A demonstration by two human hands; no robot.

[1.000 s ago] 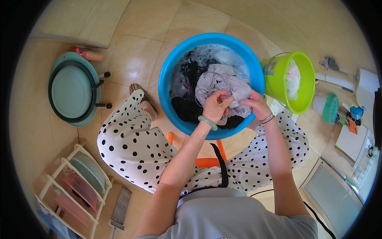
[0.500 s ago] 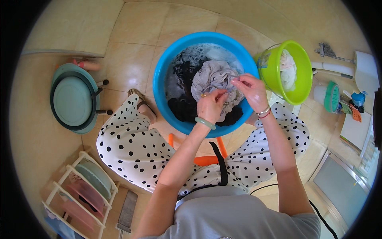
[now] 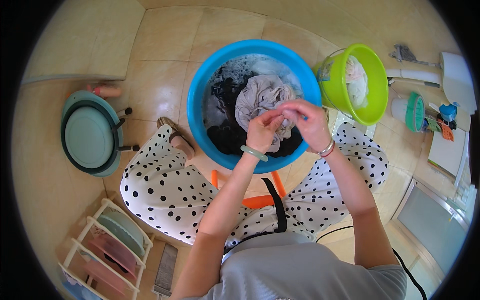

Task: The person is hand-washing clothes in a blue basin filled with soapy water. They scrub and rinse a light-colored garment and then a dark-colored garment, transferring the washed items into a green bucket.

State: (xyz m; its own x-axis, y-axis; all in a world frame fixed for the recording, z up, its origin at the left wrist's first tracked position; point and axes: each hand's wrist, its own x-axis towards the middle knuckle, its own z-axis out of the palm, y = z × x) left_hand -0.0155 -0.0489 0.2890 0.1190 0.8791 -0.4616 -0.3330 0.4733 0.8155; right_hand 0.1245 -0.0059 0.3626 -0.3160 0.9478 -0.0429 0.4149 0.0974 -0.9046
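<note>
A blue basin (image 3: 195, 100) of sudsy water stands in front of me. In it a bunched light grey garment (image 3: 260, 97) rises above soaked black cloth (image 3: 225, 141), with pale cloth (image 3: 272, 67) under the foam at the far side. My left hand (image 3: 262, 131) and my right hand (image 3: 312, 127) meet over the near right part of the grey garment. Both have thumb and fingers pinched together, the tips almost touching. What they pinch is too small or too hidden to make out. A green bangle is on my left wrist; a metal bracelet and red cord are on my right.
Right of the basin, a tilted lime green bucket (image 3: 378, 95) holds white cloth (image 3: 357, 85). Folding basins (image 3: 89, 135) lean at the left wall. A rack (image 3: 80, 245) of basins stands lower left. An orange stool (image 3: 260, 202) shows between my legs.
My right hand has turned, its fingers now folding over toward the left fingertips. The hands have come closer together. The whole view has shifted slightly.
</note>
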